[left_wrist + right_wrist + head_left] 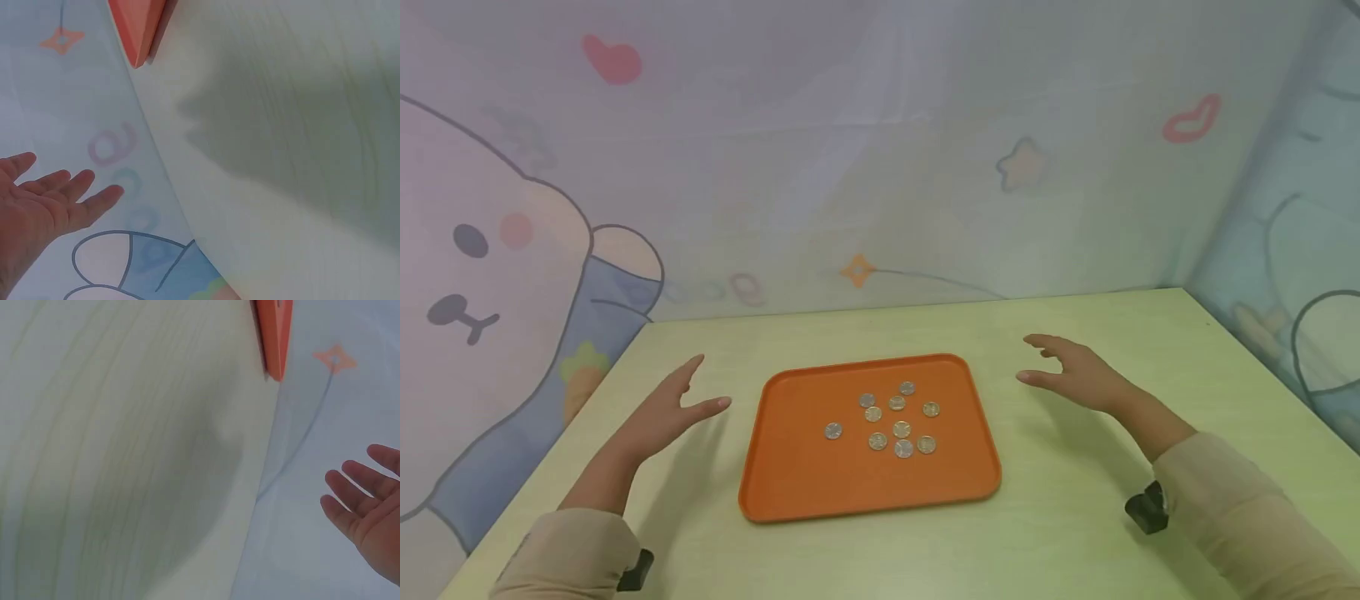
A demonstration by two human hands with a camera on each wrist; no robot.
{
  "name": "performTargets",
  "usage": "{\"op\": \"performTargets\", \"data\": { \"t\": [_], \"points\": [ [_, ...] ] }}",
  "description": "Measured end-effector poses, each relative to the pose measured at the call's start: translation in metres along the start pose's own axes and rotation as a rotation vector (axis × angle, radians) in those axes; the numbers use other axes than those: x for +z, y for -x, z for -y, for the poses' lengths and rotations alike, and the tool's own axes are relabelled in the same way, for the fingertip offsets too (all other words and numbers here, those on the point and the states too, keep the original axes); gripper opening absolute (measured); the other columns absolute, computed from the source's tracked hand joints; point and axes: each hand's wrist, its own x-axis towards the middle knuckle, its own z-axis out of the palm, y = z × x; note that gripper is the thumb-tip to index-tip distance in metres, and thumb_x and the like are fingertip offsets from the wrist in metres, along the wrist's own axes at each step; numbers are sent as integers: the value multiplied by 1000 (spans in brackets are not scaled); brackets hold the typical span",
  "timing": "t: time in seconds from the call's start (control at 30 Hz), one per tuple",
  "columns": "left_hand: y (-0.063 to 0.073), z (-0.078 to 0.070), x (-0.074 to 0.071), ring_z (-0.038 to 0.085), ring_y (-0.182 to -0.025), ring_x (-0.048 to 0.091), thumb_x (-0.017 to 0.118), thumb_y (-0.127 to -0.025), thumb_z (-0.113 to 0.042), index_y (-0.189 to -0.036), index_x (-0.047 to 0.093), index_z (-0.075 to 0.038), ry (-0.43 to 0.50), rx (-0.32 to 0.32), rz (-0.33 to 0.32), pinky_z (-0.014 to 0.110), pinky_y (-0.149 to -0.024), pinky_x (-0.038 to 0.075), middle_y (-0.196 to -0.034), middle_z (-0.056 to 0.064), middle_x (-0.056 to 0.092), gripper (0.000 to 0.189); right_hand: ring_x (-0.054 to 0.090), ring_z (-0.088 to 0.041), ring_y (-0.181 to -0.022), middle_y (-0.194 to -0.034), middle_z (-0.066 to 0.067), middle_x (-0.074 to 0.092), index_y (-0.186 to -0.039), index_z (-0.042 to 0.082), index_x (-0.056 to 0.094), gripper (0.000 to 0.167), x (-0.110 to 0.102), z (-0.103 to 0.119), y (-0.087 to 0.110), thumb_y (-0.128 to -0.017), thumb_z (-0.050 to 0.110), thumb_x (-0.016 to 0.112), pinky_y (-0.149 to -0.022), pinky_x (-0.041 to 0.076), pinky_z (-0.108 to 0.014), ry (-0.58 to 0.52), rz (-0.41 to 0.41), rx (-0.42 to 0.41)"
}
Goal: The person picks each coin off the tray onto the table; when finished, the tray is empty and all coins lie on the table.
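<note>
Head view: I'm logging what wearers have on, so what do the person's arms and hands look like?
The left sleeve is beige, ending short of the left hand, with a small black boxy device at its edge, probably a wrist camera. The right sleeve matches, with its own black device. The left hand and right hand are bare: no gloves or rings show.

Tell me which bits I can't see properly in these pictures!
- Coins: head view; too small and blurry to read their markings.
- Orange tray: left and right wrist views; the top edge cuts most of it off.
- Right grip: right wrist view; the right edge cuts off part of it.
- White cartoon animal: head view; the left edge cuts off part of its head.
</note>
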Motion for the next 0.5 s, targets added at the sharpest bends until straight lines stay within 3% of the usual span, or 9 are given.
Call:
{"op": "performTargets", "data": {
  "t": [0.2, 0.5],
  "points": [
    [0, 4, 3, 40, -121, 21, 56, -80, -40, -139, 2, -15, 164, -39, 67, 56, -88, 27, -139, 20, 10, 84, 40, -34, -111, -125, -20, 40, -129, 3, 34, 61, 8, 10, -7, -83, 38, 52, -86, 36, -47, -161, 34, -3],
    [-2, 14, 8, 42, -119, 25, 58, -81, -22, -139, 0, -8, 406, -12, 137, 47, -87, 35, -137, 25, 13, 83, 44, -29, -105, -117, -20, 45, -122, 0, 41, 49, 17, 14, -15, -83, 28, 55, -87, 35, -44, -392, 86, 0]
  ]
}}
